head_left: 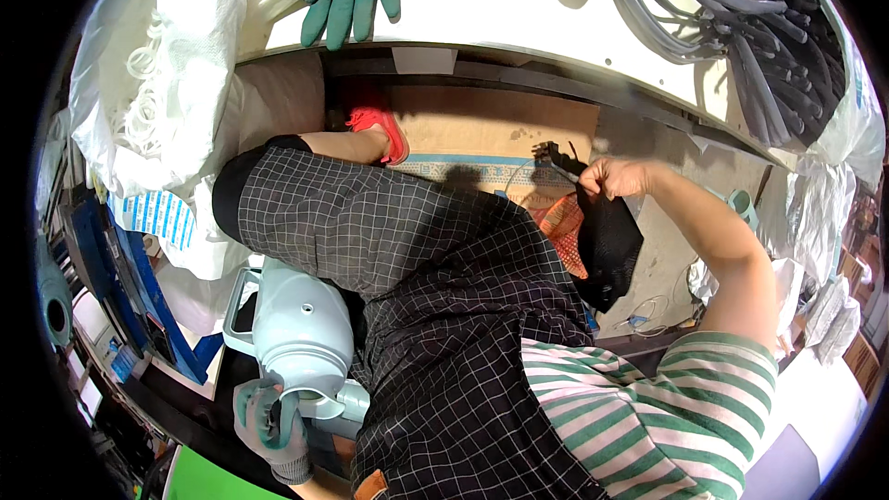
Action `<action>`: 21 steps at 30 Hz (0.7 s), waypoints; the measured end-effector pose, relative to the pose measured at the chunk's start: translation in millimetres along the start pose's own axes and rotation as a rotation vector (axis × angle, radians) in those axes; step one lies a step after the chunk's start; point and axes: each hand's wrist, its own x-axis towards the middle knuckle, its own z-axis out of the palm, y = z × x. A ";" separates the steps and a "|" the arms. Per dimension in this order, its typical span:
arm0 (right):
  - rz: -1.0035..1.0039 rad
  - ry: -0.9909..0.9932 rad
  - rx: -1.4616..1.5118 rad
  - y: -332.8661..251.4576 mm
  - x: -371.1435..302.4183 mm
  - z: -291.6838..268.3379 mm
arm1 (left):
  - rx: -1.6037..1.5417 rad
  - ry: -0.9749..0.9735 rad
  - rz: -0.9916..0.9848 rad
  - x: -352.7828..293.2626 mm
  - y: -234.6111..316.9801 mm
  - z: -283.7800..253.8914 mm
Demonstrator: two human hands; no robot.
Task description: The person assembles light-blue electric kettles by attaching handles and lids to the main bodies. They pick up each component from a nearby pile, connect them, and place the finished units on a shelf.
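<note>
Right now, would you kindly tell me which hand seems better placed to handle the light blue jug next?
Probably the left: the gloved left hand is by the mouth of the light blue jug, while the bare right hand is well away, holding a black item.

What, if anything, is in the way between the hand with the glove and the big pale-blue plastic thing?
Nothing that I can see. The gloved left hand is right up at the open end of the pale-blue plastic thing.
</note>
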 end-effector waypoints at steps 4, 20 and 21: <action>0.104 0.089 0.555 37.9 5.5 22.5 | -0.017 -0.017 0.011 0.2 2.1 0.5; -0.259 0.990 -0.576 69.0 -18.0 118.7 | -0.088 0.065 0.016 -9.9 -12.6 13.7; -0.271 0.947 -0.658 68.9 -17.6 120.7 | -0.088 0.066 0.031 -10.7 -12.8 14.7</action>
